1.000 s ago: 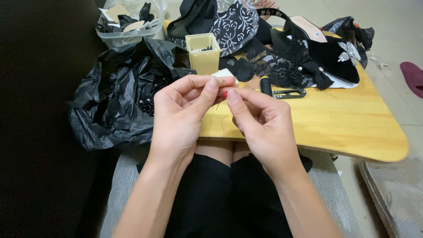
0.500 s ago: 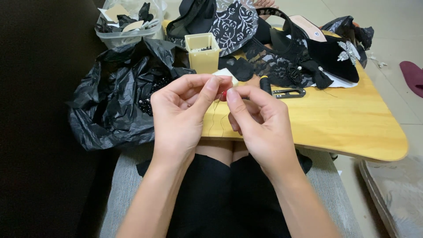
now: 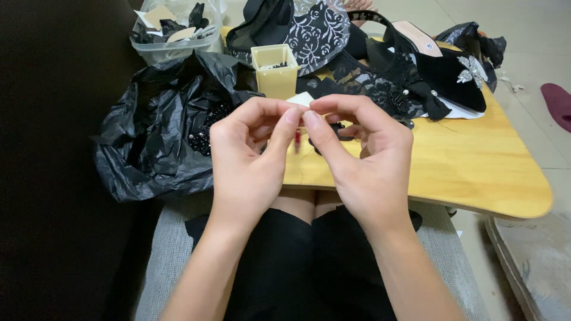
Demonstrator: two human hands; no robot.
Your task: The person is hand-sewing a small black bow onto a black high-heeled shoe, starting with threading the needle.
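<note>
Both hands are raised over the near edge of the worktop (image 3: 476,172). Left hand (image 3: 247,157) and right hand (image 3: 363,160) are brought together, fingertips (image 3: 292,114) pinched on a small red piece (image 3: 297,138) held between them, above the lap. What the piece is cannot be told.

Risks, as judged: the piece is tiny and gripped by fingertips only; a slip would drop it onto the black skirt or the floor, where it would be hard to find. The yellow tub (image 3: 275,70), open and just beyond the hands, could be knocked over by a knuckle.

Packages: a crumpled black bag (image 3: 154,131) with beaded trim at left; a clear box (image 3: 172,35) of scraps and tan cards behind it. A white tag (image 3: 302,98) lies by the tub. A shoe (image 3: 440,65) shows a pink insole with a small label.
</note>
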